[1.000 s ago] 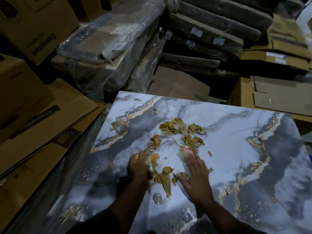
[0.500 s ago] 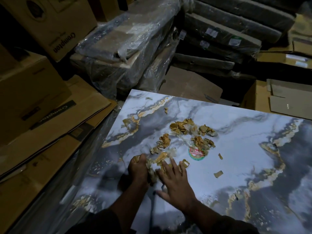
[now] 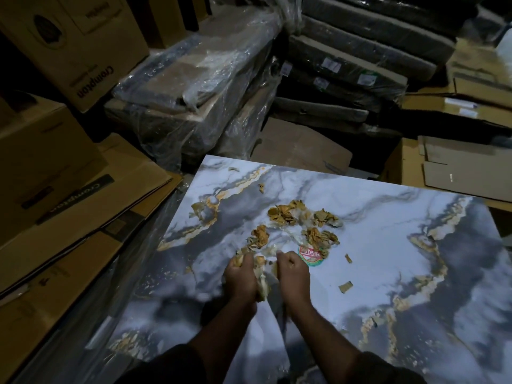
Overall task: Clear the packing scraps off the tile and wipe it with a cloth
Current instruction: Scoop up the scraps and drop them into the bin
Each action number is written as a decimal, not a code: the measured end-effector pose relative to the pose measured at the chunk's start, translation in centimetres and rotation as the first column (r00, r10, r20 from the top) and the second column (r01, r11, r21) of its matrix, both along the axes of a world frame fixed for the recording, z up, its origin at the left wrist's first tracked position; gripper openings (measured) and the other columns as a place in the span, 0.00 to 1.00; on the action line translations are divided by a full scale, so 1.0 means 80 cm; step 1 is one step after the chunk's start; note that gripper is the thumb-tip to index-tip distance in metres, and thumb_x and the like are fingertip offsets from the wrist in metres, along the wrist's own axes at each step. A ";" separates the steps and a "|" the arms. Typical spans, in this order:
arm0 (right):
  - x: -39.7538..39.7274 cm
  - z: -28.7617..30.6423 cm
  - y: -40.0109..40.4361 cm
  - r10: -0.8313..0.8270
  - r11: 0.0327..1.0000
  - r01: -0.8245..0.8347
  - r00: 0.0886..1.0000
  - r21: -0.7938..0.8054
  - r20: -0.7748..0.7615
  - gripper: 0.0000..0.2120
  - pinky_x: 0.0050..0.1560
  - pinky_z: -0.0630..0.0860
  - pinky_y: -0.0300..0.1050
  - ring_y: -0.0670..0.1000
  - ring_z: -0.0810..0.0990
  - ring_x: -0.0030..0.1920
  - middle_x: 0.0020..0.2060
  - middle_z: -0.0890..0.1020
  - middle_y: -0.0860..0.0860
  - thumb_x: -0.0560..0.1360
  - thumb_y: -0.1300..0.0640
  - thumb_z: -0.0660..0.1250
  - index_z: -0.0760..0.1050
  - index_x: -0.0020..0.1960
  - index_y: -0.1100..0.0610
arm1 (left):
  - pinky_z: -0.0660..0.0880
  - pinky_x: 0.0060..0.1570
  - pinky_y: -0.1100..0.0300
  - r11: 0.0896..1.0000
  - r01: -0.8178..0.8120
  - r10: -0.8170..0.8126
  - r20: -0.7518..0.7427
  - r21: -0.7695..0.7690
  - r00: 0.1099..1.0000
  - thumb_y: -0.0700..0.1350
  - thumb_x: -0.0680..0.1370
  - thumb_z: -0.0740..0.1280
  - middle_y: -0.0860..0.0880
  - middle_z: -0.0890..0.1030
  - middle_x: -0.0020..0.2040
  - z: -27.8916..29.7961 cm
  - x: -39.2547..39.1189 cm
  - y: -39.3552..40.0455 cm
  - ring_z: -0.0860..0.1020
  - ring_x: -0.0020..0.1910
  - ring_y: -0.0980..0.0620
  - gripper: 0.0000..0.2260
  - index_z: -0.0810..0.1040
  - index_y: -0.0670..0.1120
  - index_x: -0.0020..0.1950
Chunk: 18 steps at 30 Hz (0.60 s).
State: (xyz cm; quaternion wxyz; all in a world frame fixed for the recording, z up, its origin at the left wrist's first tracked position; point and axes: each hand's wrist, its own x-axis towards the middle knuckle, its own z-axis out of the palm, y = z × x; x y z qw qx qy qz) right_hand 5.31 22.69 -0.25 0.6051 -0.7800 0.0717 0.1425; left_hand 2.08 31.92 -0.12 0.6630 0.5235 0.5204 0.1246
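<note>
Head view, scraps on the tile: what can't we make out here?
- Scraps inside both fists: the left hand and right hand curl over them, so the amount is hidden.
- Round sticker: right hand and scraps cover its left side; text only partly legible.
- Tile: near edge cut off by the frame bottom and forearms.
- Cloth: none in view.

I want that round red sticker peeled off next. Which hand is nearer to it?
Right. The right hand, fisted on scraps, sits just beside the round red sticker, its knuckles almost touching it. The left hand grips scraps farther off, beyond the right hand.
</note>
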 end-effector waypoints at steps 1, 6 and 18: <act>0.003 0.013 0.006 -0.099 0.975 0.125 0.984 0.182 -0.147 0.15 0.35 0.71 0.47 0.53 0.75 0.34 0.30 0.74 0.52 0.80 0.55 0.65 0.71 0.36 0.56 | 0.82 0.54 0.41 1.000 0.002 -0.002 0.043 -0.013 0.999 0.50 0.78 0.68 0.44 0.87 0.47 0.008 0.007 -0.010 0.85 0.48 0.42 0.12 0.83 0.43 0.54; 0.012 0.057 0.000 -0.065 0.681 0.480 0.792 0.554 -0.607 0.12 0.54 0.79 0.54 0.61 0.82 0.49 0.48 0.84 0.62 0.76 0.57 0.64 0.81 0.54 0.61 | 0.82 0.52 0.41 0.998 0.068 -0.067 0.154 -0.004 0.986 0.47 0.79 0.67 0.40 0.85 0.45 0.039 0.032 -0.055 0.84 0.48 0.37 0.05 0.81 0.48 0.49; -0.001 0.105 -0.070 -0.059 0.585 0.483 0.827 0.651 -0.560 0.15 0.66 0.75 0.48 0.54 0.83 0.57 0.52 0.86 0.53 0.81 0.52 0.64 0.81 0.62 0.58 | 0.79 0.52 0.58 0.968 0.234 -0.198 0.299 -0.088 0.933 0.55 0.85 0.56 0.46 0.83 0.61 0.063 0.034 -0.133 0.83 0.56 0.50 0.17 0.80 0.48 0.61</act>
